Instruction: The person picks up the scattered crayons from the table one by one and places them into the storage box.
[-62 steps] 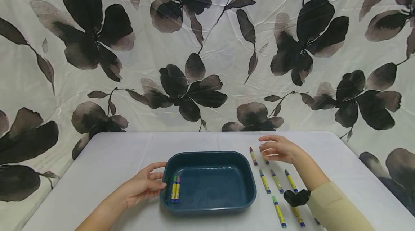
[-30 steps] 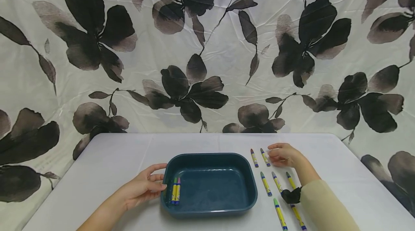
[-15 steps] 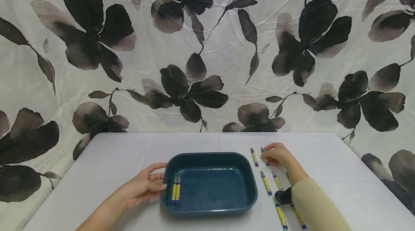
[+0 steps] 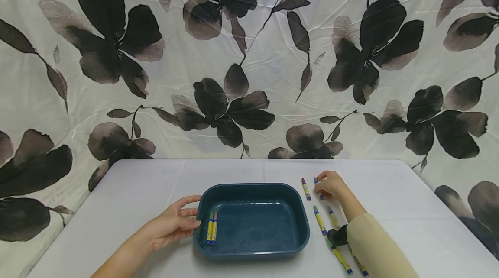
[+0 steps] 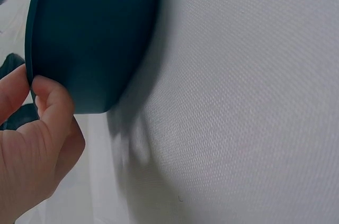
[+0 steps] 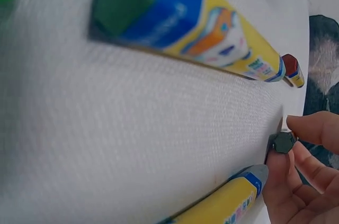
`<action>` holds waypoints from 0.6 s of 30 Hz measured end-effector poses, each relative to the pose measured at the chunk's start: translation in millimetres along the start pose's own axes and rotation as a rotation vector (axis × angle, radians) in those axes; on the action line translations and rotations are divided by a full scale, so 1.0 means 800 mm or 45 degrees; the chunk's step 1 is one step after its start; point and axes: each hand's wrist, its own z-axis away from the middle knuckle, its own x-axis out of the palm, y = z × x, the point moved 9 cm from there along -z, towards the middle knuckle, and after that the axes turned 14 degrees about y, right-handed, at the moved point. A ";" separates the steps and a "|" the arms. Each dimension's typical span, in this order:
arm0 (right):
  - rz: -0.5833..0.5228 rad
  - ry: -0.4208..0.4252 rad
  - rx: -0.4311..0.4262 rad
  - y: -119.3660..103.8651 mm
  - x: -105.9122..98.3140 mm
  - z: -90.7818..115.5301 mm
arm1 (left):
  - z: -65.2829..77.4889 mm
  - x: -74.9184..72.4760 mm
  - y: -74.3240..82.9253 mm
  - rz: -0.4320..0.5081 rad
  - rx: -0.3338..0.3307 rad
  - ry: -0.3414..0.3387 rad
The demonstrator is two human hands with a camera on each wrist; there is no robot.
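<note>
My left hand [image 4: 171,221] holds the left rim of a dark teal tray [image 4: 249,254]. In the left wrist view, thumb and finger pinch the rim of the tray [image 5: 90,38]. Two yellow-wrapped crayons [image 4: 212,230] lie side by side inside, at its left end. Beyond the tray's right back corner, my right hand [image 4: 334,186] pinches a crayon [image 4: 316,180], partly covered by the fingers. Its dark green hexagonal end [image 6: 283,142] shows between thumb and fingers in the right wrist view. A red-tipped crayon [image 4: 306,189] lies just left of it.
More crayons lie right of the tray: a green-tipped one [image 4: 319,220], a grey-tipped one [image 4: 331,215] and a light green one [image 4: 342,260] near the front. The right sleeve [image 4: 374,243] and black wrist camera [image 4: 337,235] cover others. A floral cloth [image 4: 249,53] hangs behind the table.
My right hand has moved left onto the back crayon and pinched it. The light green crayon near the front has turned slightly under the wrist camera. The left hand and tray stay put.
</note>
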 end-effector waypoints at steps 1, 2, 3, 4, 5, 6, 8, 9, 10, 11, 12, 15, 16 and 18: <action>-0.006 -0.006 0.001 0.000 0.000 0.000 | 0.000 0.000 0.000 0.000 -0.001 0.002; -0.013 -0.012 0.003 0.001 0.001 -0.001 | 0.000 0.000 0.000 -0.001 -0.003 0.004; -0.023 -0.017 0.005 0.001 0.001 -0.002 | 0.000 0.000 0.000 -0.001 -0.004 0.005; -0.030 -0.025 0.004 0.002 0.001 -0.002 | 0.000 0.000 0.000 -0.002 -0.005 0.007; -0.038 -0.030 0.006 0.002 0.001 -0.003 | 0.000 0.000 0.000 -0.003 -0.005 0.009; -0.046 -0.034 0.006 0.002 0.000 -0.003 | 0.000 0.000 0.000 -0.002 -0.006 0.009; -0.061 -0.044 0.012 0.002 0.000 -0.003 | 0.000 0.000 0.000 0.000 -0.008 0.009; -0.068 -0.049 0.015 0.002 -0.001 -0.002 | 0.000 0.000 0.000 0.002 -0.009 0.010; -0.075 -0.054 0.021 0.002 -0.001 -0.002 | 0.000 0.000 0.000 0.002 -0.010 0.011; -0.088 -0.055 0.033 0.001 -0.002 -0.001 | 0.001 0.000 0.001 0.003 -0.011 0.011; -0.100 -0.060 0.043 0.000 -0.003 0.001 | 0.001 0.000 0.001 0.004 -0.012 0.012; -0.143 -0.080 0.065 -0.002 -0.005 0.005 | 0.001 0.001 0.001 0.005 -0.014 0.018; -0.157 -0.087 0.068 -0.003 -0.005 0.007 | 0.001 0.001 0.002 0.005 -0.014 0.018; -0.180 -0.103 0.070 -0.006 -0.006 0.010 | 0.001 0.001 0.002 0.005 -0.014 0.018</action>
